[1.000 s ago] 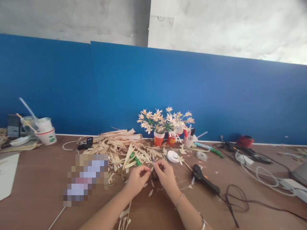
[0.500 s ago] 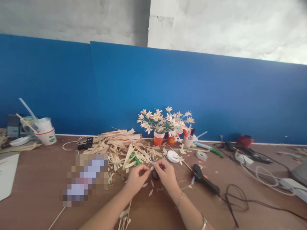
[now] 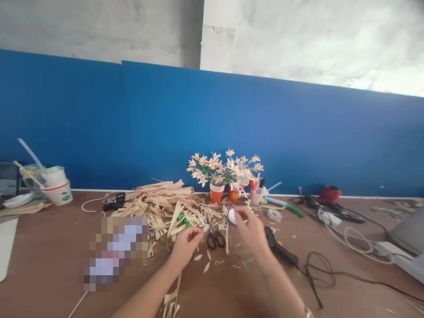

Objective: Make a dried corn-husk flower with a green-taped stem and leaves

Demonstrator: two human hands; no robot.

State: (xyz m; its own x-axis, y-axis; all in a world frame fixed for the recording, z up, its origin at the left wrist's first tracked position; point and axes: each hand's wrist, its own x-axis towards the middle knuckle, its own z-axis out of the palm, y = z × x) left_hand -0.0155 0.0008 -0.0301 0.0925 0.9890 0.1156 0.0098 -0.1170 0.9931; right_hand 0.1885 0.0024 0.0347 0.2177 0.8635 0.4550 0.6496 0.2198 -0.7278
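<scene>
My left hand [image 3: 188, 244] is over the front of the table with thumb and forefinger pinched together. Whatever lies between those fingertips is too small to make out. My right hand [image 3: 252, 229] reaches forward, its fingers curled at a white round disc [image 3: 232, 216] that they partly cover. What its fingertips grip, if anything, is hidden. Between the two hands lie black-handled scissors [image 3: 216, 239], pointing away from me. Small pale petals [image 3: 207, 266] are scattered in front of them. Just past my left hand, a green piece [image 3: 180, 217] rests among pale dried husk strips [image 3: 165, 196].
Orange-and-white paper cups [image 3: 217, 194] hold pale handmade flowers [image 3: 215, 167] by the blue partition [image 3: 232, 115]. A black glue gun [image 3: 281, 248] with a trailing cord lies right, near a clear tape roll [image 3: 274, 215]. A white cup [image 3: 58, 193] stands far left.
My right hand has left the scissors, which now lie on the table, and moved forward and right to the white disc. My left hand has shifted slightly left.
</scene>
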